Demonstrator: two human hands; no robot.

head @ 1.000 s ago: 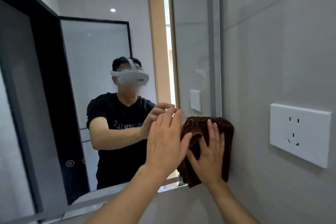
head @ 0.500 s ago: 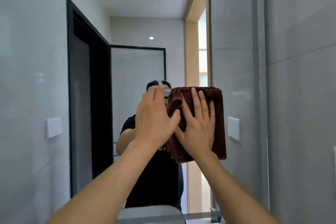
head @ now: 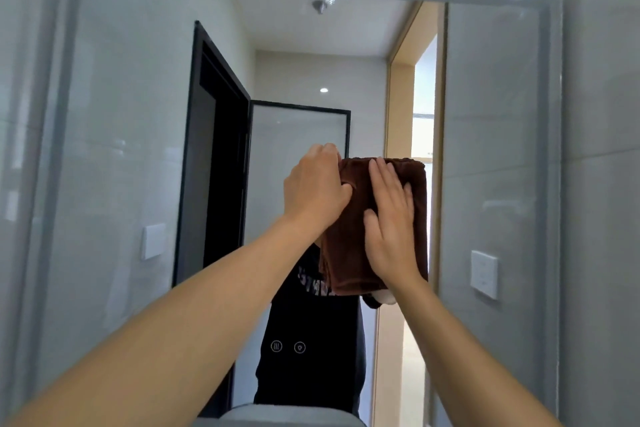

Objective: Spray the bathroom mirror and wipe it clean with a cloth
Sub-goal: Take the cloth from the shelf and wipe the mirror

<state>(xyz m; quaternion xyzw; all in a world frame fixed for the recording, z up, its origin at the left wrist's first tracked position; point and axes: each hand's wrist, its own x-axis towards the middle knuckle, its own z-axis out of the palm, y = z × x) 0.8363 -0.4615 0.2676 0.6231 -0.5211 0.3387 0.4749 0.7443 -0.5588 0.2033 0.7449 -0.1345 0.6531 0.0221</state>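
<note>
Curled now, left hand (head: 317, 187) grips one brown cloth (head: 353, 253) — right hand (head: 391, 222) presses flat — one mirror (head: 121, 114).

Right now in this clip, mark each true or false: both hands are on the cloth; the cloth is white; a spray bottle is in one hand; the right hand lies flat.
1. Both hands are on the cloth. True: left hand and right hand touch it.
2. The cloth is white. False: it is dark brown.
3. A spray bottle is in one hand. False: no bottle is in view.
4. The right hand lies flat, pressing the cloth against the mirror. True.
</note>
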